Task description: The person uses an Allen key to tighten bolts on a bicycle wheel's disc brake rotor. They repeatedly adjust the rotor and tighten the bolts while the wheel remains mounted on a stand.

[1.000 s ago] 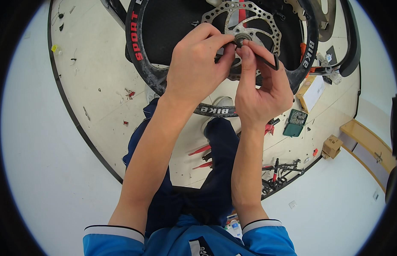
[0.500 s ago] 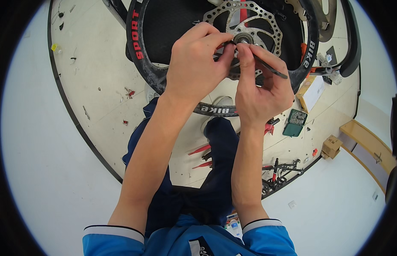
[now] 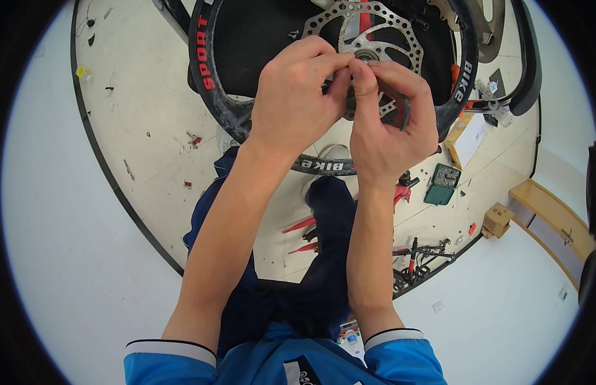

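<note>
We see the dark, L-shaped metal hex key (image 3: 405,114) in the right grip (image 3: 397,138), its bent end showing between the thumb and the curled fingers. That grip is closed around the key; the key's other end is hidden at the fingertips, so we cannot tell whether it meets anything. Touching the right fingertips, the left grip (image 3: 298,90) has thumb and index finger drawn nearly together, and we cannot tell what, if anything, lies between them. Just above both sets of fingertips we see the round, silver metal hub (image 3: 366,56), and around it, partly behind the hands, the silver, perforated brake disc (image 3: 412,46). The black wheel rim (image 3: 327,165) with red and white lettering curves around both grips and passes behind the wrists. Below and to the right of the right grip, on the pale tiled floor (image 3: 157,144), we find an open, dark green case (image 3: 443,186) and, farther off, a brown cardboard box (image 3: 497,220).
</note>
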`<action>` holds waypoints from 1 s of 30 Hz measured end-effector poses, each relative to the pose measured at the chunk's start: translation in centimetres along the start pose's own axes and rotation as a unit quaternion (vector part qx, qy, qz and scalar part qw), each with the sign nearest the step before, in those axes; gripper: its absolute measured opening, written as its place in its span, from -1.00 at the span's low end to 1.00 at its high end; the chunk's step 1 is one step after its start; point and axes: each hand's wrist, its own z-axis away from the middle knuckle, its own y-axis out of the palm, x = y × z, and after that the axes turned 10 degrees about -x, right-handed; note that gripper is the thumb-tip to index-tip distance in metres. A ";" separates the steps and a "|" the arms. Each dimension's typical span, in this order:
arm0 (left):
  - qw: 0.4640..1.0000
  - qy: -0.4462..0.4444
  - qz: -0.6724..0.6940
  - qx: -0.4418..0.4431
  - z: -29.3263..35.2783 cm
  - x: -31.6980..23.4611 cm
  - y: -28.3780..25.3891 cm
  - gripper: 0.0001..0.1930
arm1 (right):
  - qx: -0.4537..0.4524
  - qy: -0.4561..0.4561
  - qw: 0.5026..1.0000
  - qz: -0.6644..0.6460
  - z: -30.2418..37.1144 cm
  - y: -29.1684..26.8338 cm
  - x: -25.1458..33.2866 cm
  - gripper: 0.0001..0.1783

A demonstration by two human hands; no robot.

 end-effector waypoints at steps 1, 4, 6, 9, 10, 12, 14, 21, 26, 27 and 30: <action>1.000 0.002 0.006 0.000 0.0 0.1 0.0 -0.85 | -0.004 0.003 1.000 -0.016 0.0 0.3 0.0 -0.79; 1.000 0.001 0.007 -0.002 0.0 0.0 0.0 -0.83 | -0.009 -0.016 0.999 -0.048 0.0 0.4 0.0 -0.75; 1.000 0.000 0.005 -0.003 -0.1 0.0 0.1 -0.82 | 0.002 -0.019 0.998 -0.052 0.0 0.4 0.1 -0.74; 1.000 -0.001 0.003 0.000 -0.1 0.1 -0.1 -0.81 | 0.031 -0.001 0.999 -0.040 0.0 -0.1 0.4 -0.76; 1.000 -0.003 0.002 0.001 -0.2 0.0 -0.1 -0.81 | 0.035 0.000 0.999 -0.036 -0.1 -0.2 0.5 -0.78; 1.000 -0.011 0.000 0.001 -0.1 -0.1 -0.1 -0.81 | 0.035 -0.007 0.999 -0.024 -0.1 -0.3 0.6 -0.80; 1.000 -0.020 0.001 -0.001 -0.1 -0.1 -0.1 -0.80 | 0.028 -0.021 0.999 -0.009 0.0 -0.4 0.5 -0.82; 1.000 -0.026 0.011 0.010 -0.1 -0.1 -0.2 -0.81 | -0.033 -0.008 0.999 -0.030 0.0 0.6 -0.1 -0.77; 1.000 -0.026 0.006 0.012 -0.2 -0.2 -0.2 -0.85 | 0.009 0.031 0.996 -0.088 -0.2 0.6 0.5 -0.78; 1.000 -0.026 0.002 0.014 -0.1 -0.2 -0.2 -0.85 | 0.012 0.024 0.998 -0.063 -0.2 0.5 0.7 -0.78; 0.999 -0.032 -0.002 0.010 -0.2 -0.3 -0.3 -0.86 | 0.013 0.009 1.000 -0.020 -0.3 0.1 0.8 -0.80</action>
